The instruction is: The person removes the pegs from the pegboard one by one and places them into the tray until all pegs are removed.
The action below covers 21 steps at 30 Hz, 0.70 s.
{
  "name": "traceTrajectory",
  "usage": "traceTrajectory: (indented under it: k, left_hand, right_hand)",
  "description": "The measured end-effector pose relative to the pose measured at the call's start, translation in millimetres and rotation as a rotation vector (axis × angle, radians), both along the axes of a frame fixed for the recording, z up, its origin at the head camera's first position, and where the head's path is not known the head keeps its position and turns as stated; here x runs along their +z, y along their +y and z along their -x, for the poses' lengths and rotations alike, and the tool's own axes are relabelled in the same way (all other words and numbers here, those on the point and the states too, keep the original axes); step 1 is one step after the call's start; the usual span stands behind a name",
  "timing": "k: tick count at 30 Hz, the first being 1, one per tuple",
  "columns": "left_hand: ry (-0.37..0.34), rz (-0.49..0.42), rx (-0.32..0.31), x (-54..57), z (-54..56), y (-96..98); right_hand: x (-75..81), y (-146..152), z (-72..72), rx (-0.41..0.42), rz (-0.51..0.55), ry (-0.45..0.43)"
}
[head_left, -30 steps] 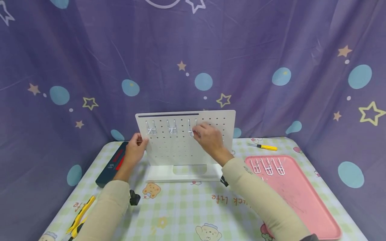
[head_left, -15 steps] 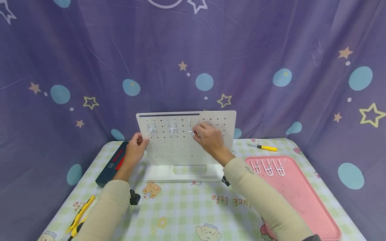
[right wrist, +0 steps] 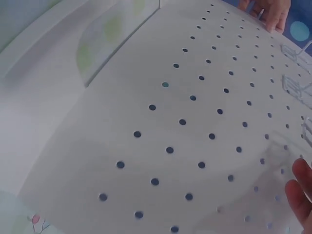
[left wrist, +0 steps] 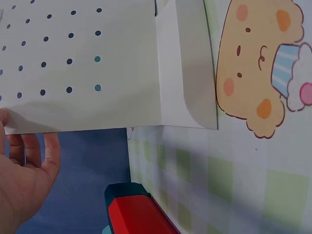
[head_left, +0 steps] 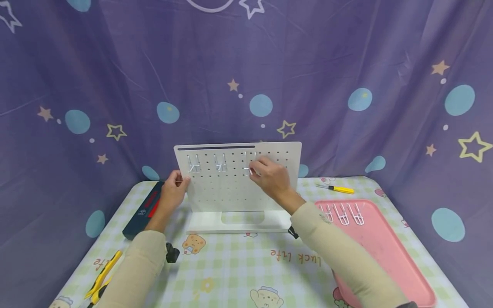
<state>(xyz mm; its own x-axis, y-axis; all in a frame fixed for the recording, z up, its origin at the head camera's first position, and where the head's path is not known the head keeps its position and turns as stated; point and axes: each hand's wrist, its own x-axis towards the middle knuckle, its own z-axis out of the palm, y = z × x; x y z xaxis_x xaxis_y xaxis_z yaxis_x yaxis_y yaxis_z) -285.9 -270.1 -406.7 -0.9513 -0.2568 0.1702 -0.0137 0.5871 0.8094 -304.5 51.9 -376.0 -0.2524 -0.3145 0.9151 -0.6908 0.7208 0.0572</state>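
A white pegboard stands upright on its white base. Its left edge is in the grip of my left hand, thumb at the front and fingers behind, as the left wrist view also shows. Near the top middle of the board, my right hand pinches a white wire hook, partly covered by the fingers. Whether its prongs sit in the holes is too small to tell. Two similar hooks, the left hook and the second hook, hang on the board's upper left.
A pink tray at the right bears several wire hooks. Behind it lies a yellow-handled screwdriver. Left of the board is a dark green and red case, with yellow-handled tools nearer the front.
My right hand and the hook it holds have shifted slightly rightward along the board. My left hand keeps its place on the edge.
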Motion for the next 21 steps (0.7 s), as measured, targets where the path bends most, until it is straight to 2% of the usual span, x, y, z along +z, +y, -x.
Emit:
traceTrajectory:
  k: [7, 13, 21]
  left_hand:
    - [0.025, 0.017, 0.004, 0.0, -0.9, 1.1]
    - [0.015, 0.013, -0.011, -0.3, -0.9, 1.6]
    - [0.012, 0.008, -0.013, 1.2, -0.7, 0.9]
  right_hand:
    - [4.1, 27, -12.8, 0.019, 0.028, -0.091]
    - [6.6, 59, -22.8, 0.027, 0.049, -0.190]
    - [3.3, 108, -38.6, 0.003, 0.008, -0.346]
